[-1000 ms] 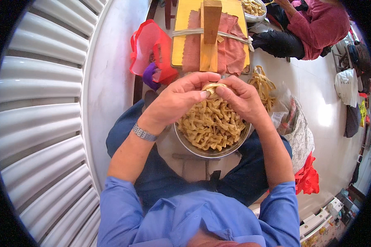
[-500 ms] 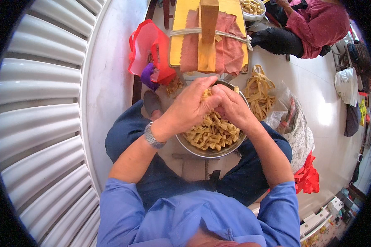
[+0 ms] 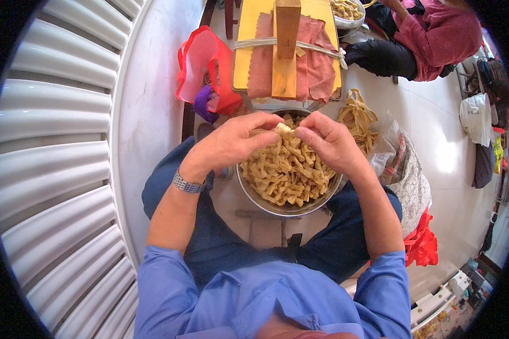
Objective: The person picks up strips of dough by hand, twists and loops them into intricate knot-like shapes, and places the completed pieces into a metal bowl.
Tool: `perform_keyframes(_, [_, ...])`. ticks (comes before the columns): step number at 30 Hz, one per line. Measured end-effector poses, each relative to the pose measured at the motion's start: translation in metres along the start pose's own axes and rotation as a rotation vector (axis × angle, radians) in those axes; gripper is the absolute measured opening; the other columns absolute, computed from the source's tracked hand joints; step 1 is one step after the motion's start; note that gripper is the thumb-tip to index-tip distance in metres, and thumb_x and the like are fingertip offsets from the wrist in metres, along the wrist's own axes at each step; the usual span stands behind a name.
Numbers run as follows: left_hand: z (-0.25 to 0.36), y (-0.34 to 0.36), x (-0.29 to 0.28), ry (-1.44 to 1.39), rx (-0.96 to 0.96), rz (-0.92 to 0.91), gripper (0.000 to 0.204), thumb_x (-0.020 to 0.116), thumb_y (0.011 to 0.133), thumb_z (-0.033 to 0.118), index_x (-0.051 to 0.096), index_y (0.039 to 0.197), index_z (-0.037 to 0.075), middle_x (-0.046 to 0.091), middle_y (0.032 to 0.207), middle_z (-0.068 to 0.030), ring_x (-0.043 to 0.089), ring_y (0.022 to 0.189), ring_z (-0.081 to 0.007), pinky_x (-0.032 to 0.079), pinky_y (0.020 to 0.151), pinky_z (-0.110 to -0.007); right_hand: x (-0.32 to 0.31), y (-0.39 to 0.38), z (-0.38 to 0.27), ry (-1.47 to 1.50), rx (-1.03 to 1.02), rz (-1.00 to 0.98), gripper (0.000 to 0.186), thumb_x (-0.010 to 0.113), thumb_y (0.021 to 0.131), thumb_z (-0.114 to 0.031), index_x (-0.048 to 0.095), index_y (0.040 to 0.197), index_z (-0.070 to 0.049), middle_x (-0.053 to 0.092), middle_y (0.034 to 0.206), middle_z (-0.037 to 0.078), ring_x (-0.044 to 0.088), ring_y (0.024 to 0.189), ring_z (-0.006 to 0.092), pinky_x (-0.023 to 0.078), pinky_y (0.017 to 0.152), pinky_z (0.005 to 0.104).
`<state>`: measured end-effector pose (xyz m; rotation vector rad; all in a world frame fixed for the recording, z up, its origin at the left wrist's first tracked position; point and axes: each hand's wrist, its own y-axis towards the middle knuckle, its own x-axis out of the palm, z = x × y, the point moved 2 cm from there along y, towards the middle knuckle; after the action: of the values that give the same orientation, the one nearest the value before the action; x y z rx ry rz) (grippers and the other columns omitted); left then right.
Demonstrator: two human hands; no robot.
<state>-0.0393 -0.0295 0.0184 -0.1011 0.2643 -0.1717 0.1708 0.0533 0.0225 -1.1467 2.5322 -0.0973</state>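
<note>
A pale yellow tofu-skin strip (image 3: 284, 130), bunched into a small knot, is pinched between my two hands above the metal bowl (image 3: 291, 214). My left hand (image 3: 234, 140) comes in from the left, thumb and fingertips closed on one side of the strip. From the other side my right hand (image 3: 335, 142) grips it between thumb and bent forefinger. Below them the bowl, between my knees, is heaped with many knotted tofu-skin pieces (image 3: 288, 175). Long loose tofu-skin strips (image 3: 357, 113) hang in a bundle just beyond my right hand.
Ahead stands a yellow board (image 3: 254, 28) with pink cloth (image 3: 260, 68), a wooden block (image 3: 284, 51) and white cord. A red bag (image 3: 223, 68) is left of it. At upper right a person in dark red (image 3: 438, 42) sits near a white bowl (image 3: 352, 24). White slats line the left.
My hands were clasped together over the bowl's far part; now they have drawn apart, with the strip showing between the fingertips. More of the knotted pieces is uncovered.
</note>
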Motion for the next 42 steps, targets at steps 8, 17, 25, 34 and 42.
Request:
perform_keyframes(8, [0.008, 0.014, 0.022, 0.252, 0.048, -0.151, 0.028, 0.058, 0.093, 0.015, 0.058, 0.119, 0.003, 0.064, 0.105, -0.0201, 0.063, 0.101, -0.0362, 0.049, 0.087, -0.042, 0.006, -0.001, -0.012, -0.205, -0.152, 0.025, 0.017, 0.066, 0.095, -0.020, 0.059, 0.096, -0.004, 0.064, 0.081, 0.020, 0.064, 0.075, 0.0386, 0.050, 0.067, 0.0405])
perform_keyframes(17, [0.006, 0.018, 0.043, 0.443, 0.020, 0.043, 0.024, 0.055, 0.095, 0.026, 0.060, 0.101, 0.003, 0.064, 0.095, -0.0199, 0.063, 0.090, -0.0438, 0.049, 0.078, -0.052, 0.009, 0.003, -0.011, -0.138, -0.111, -0.018, 0.019, 0.067, 0.094, -0.022, 0.060, 0.096, -0.004, 0.066, 0.080, 0.018, 0.066, 0.073, 0.0340, 0.052, 0.067, 0.0390])
perform_keyframes(25, [0.001, -0.022, 0.014, 0.343, -0.095, -0.551, 0.034, 0.050, 0.101, 0.035, 0.058, 0.092, 0.003, 0.063, 0.085, -0.0220, 0.063, 0.083, -0.0414, 0.049, 0.072, -0.047, 0.008, -0.023, 0.010, -0.266, -0.131, -0.318, 0.020, 0.066, 0.096, -0.026, 0.061, 0.094, -0.006, 0.063, 0.076, 0.017, 0.065, 0.072, 0.0375, 0.051, 0.063, 0.0421])
perform_keyframes(34, [0.011, -0.006, -0.025, 0.151, -0.140, -0.206, 0.027, 0.056, 0.098, 0.029, 0.059, 0.096, 0.002, 0.058, 0.080, -0.0101, 0.058, 0.077, -0.0196, 0.047, 0.069, -0.035, -0.012, -0.004, -0.025, -0.388, -0.147, -0.086, 0.021, 0.065, 0.095, -0.026, 0.059, 0.092, -0.007, 0.063, 0.074, 0.020, 0.064, 0.072, 0.0405, 0.051, 0.061, 0.0448])
perform_keyframes(42, [0.010, 0.055, -0.026, 0.060, 0.048, 0.331, 0.026, 0.057, 0.099, 0.020, 0.061, 0.116, 0.002, 0.062, 0.091, -0.0060, 0.058, 0.083, -0.0132, 0.048, 0.075, -0.029, -0.032, 0.049, -0.023, -0.340, -0.293, 0.334, 0.018, 0.066, 0.095, -0.021, 0.061, 0.093, -0.004, 0.065, 0.076, 0.021, 0.064, 0.072, 0.0415, 0.050, 0.061, 0.0444])
